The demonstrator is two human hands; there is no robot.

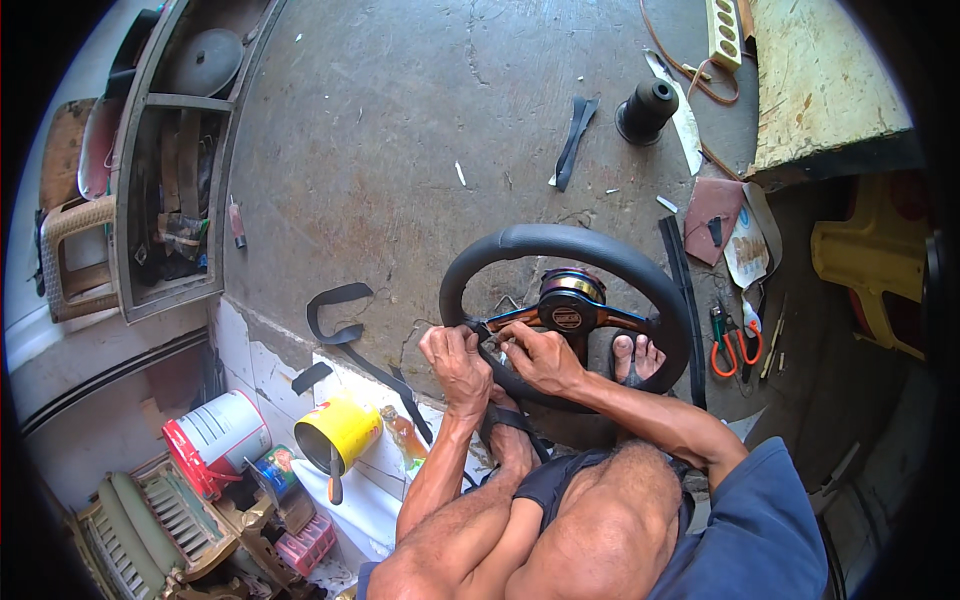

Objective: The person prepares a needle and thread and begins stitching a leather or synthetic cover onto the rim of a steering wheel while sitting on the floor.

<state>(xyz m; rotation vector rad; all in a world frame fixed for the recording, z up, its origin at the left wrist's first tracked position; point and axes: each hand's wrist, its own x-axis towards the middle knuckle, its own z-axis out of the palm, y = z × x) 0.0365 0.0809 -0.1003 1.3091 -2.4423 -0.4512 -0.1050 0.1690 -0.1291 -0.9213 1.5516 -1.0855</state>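
A steering wheel [590, 243] with a black padded rim, orange-brown spokes and a shiny multicoloured hub rests tilted in front of me, between my bare feet. My left hand [460, 368] is closed at the left of the rim, its fingertips against the black covering by the spoke. Just inside the rim, my right hand [543, 358] is closed in a pinch close to the left one. What lies between the right fingertips is too small to make out. A black strip [345, 336] lies curled on the floor beside my left hand.
Orange-handled scissors [722, 358] lie right of the wheel, near long black strips [683, 300]. A black thread cone [648, 112] stands farther off, beside a power strip [724, 35]. At left are a yellow can [345, 430], a white-red bucket [225, 440] and a metal cabinet [150, 220].
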